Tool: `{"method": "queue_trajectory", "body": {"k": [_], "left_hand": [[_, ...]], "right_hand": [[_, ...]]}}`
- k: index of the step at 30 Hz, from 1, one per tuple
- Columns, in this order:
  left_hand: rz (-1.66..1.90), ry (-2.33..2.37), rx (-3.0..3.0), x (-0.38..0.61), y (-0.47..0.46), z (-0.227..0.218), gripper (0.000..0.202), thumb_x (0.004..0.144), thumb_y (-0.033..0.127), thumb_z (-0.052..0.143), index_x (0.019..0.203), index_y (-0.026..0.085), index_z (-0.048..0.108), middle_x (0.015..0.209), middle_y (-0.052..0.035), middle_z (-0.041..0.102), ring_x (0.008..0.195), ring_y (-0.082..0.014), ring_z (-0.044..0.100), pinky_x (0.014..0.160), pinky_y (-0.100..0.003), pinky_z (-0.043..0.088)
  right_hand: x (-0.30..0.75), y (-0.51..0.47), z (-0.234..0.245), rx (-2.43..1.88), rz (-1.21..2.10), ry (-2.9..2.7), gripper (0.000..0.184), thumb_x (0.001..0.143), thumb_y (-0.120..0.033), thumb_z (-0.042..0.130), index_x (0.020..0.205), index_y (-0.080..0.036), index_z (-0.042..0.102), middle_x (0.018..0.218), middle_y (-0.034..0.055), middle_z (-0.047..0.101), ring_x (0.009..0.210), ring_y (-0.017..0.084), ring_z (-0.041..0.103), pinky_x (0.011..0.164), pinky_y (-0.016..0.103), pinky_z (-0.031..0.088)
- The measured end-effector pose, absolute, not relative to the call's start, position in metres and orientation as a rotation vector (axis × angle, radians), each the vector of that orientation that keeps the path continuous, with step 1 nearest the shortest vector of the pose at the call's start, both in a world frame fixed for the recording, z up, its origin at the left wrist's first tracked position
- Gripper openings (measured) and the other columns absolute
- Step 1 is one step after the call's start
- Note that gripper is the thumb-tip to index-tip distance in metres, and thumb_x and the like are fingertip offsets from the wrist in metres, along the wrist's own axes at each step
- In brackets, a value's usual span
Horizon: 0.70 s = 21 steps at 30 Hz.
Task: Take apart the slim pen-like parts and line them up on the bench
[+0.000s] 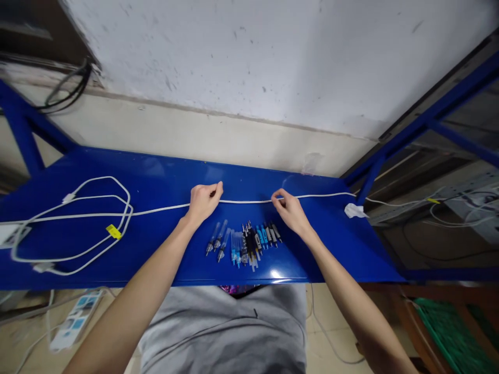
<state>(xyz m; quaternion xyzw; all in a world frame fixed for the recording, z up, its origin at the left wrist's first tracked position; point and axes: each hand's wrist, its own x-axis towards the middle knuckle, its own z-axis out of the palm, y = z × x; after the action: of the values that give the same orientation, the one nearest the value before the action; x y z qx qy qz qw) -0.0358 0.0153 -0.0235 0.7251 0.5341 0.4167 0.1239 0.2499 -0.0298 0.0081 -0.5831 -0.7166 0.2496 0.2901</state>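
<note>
A white cable [245,201] runs across the blue shelf from the left edge to beyond the right end. My left hand [205,201] is closed on it left of centre, thumb and fingers pinched together. Farther right, my right hand [289,209] pinches the same cable, and the stretch between both hands is nearly straight. Just below, close to the front edge, lie several disassembled pens: clear barrels with dark tips [219,241], blue pen parts [236,248], dark slim parts [249,246], and grey and blue grips [265,236].
A looped white cable with a yellow tag [114,231] lies on the left of the blue shelf [163,265]. Crumpled white paper [354,210] sits near the right frame post. A white power strip [76,319] is on the floor; the wall [234,78] stands behind.
</note>
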Motion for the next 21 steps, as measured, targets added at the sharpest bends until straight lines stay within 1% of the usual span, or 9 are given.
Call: {"method": "queue_trajectory", "body": {"k": [2,4,7,10,13,15,17,19,21], "left_hand": [[1.239,1.542,2.137,-0.035,0.014,-0.026,0.054,0.099,0.046,0.039,0.052,0.019,0.039,0.050,0.0032,0.030,0.050,-0.0103,0.031,0.060,-0.029,0.026],[1.252,1.525,2.153,-0.035,0.014,-0.029,0.054,0.100,0.045,0.040,0.053,0.019,0.042,0.051,0.0032,0.031,0.050,-0.0099,0.031,0.059,-0.029,0.026],[1.288,1.527,2.181,-0.036,0.014,-0.034,0.054,0.100,0.043,0.042,0.052,0.018,0.044,0.050,0.0029,0.032,0.049,-0.0097,0.031,0.059,-0.029,0.025],[1.292,1.524,2.213,-0.036,0.015,-0.037,0.054,0.100,0.042,0.043,0.052,0.018,0.043,0.050,0.0032,0.029,0.048,-0.0093,0.029,0.058,-0.029,0.025],[1.266,1.515,2.240,-0.035,0.016,-0.038,0.054,0.100,0.041,0.043,0.051,0.018,0.040,0.050,0.0035,0.028,0.048,-0.0091,0.027,0.057,-0.029,0.024],[1.264,1.523,2.238,-0.035,0.016,-0.038,0.055,0.100,0.041,0.044,0.050,0.018,0.040,0.050,0.0036,0.028,0.048,-0.0090,0.027,0.057,-0.029,0.024],[1.264,1.538,2.225,-0.035,0.017,-0.038,0.055,0.100,0.041,0.043,0.050,0.018,0.042,0.049,0.0036,0.029,0.048,-0.0089,0.027,0.057,-0.029,0.024],[1.254,1.546,2.220,-0.035,0.017,-0.038,0.055,0.100,0.041,0.043,0.050,0.018,0.044,0.049,0.0036,0.030,0.048,-0.0090,0.027,0.057,-0.029,0.024],[1.239,1.537,2.235,-0.036,0.017,-0.038,0.055,0.100,0.041,0.043,0.051,0.017,0.045,0.049,0.0034,0.031,0.048,-0.0089,0.029,0.058,-0.029,0.025]], "right_hand": [[0.244,-0.007,0.008,-1.395,0.679,-1.831,0.026,0.100,-0.044,0.048,0.094,-0.022,0.059,0.057,-0.0080,0.037,0.052,0.012,0.033,0.056,0.025,0.026],[0.238,0.008,0.004,-1.262,0.646,-1.823,0.028,0.099,-0.046,0.051,0.092,-0.021,0.061,0.059,-0.0074,0.037,0.054,0.011,0.032,0.057,0.025,0.027],[0.234,0.014,-0.009,-1.181,0.549,-1.764,0.029,0.099,-0.045,0.052,0.094,-0.019,0.065,0.061,-0.0061,0.041,0.055,0.011,0.033,0.057,0.026,0.028],[0.238,0.009,-0.023,-1.183,0.497,-1.649,0.028,0.100,-0.042,0.053,0.096,-0.018,0.067,0.062,-0.0053,0.043,0.054,0.011,0.034,0.054,0.026,0.028],[0.242,0.003,-0.022,-1.154,0.416,-1.567,0.026,0.101,-0.038,0.049,0.105,-0.019,0.067,0.068,-0.0029,0.051,0.055,0.012,0.041,0.054,0.026,0.033],[0.239,-0.002,-0.007,-1.064,0.319,-1.561,0.025,0.103,-0.031,0.045,0.109,-0.020,0.066,0.073,-0.0008,0.056,0.063,0.014,0.051,0.060,0.027,0.042],[0.232,-0.015,0.019,-0.916,0.217,-1.635,0.026,0.102,-0.021,0.042,0.105,-0.021,0.067,0.080,0.0018,0.061,0.072,0.016,0.059,0.069,0.031,0.049],[0.220,-0.043,0.056,-0.722,0.164,-1.800,0.029,0.099,-0.012,0.041,0.104,-0.022,0.069,0.087,0.0046,0.067,0.082,0.018,0.064,0.076,0.036,0.053],[0.208,-0.085,0.098,-0.491,0.114,-2.007,0.028,0.096,-0.009,0.046,0.106,-0.023,0.069,0.095,0.0057,0.071,0.088,0.019,0.067,0.078,0.038,0.056]]}}
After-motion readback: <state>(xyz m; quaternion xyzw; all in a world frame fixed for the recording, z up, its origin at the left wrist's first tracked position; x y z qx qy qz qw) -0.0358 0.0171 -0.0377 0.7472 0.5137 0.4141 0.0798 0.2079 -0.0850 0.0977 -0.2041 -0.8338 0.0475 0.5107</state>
